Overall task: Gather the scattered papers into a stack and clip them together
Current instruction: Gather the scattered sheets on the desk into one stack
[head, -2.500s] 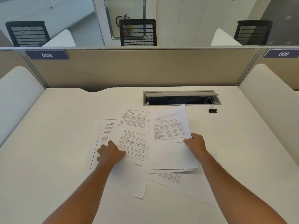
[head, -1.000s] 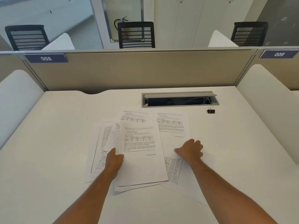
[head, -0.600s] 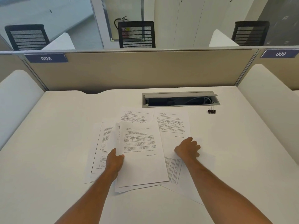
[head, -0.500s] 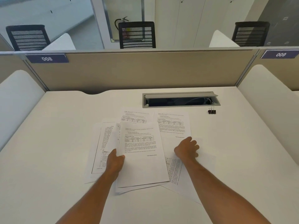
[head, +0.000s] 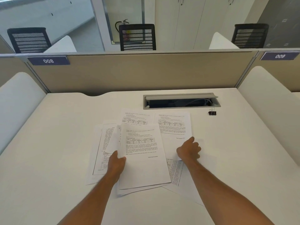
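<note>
Several printed white sheets lie overlapping at the middle of the white desk (head: 53, 143). My left hand (head: 116, 164) grips the left edge of a small stack of papers (head: 142, 159), thumb on the top sheet. To its right, my right hand (head: 189, 150) presses with curled fingers on the lower corner of a single sheet (head: 173, 127). More loose sheets stick out at the left (head: 101, 146), at the back (head: 136, 118) and under my right forearm (head: 177, 172). A black binder clip (head: 212, 112) stands alone at the back right, beyond both hands.
A grey cable hatch (head: 181, 101) is sunk into the desk behind the papers, its lid open. A beige partition (head: 138, 72) closes off the back. White rounded side panels (head: 17, 108) border the desk left and right.
My left hand has taken hold of a stack and drawn it toward the middle. My right hand left the sheet it held and now rests on the right-hand sheet, fingers curling slightly.
</note>
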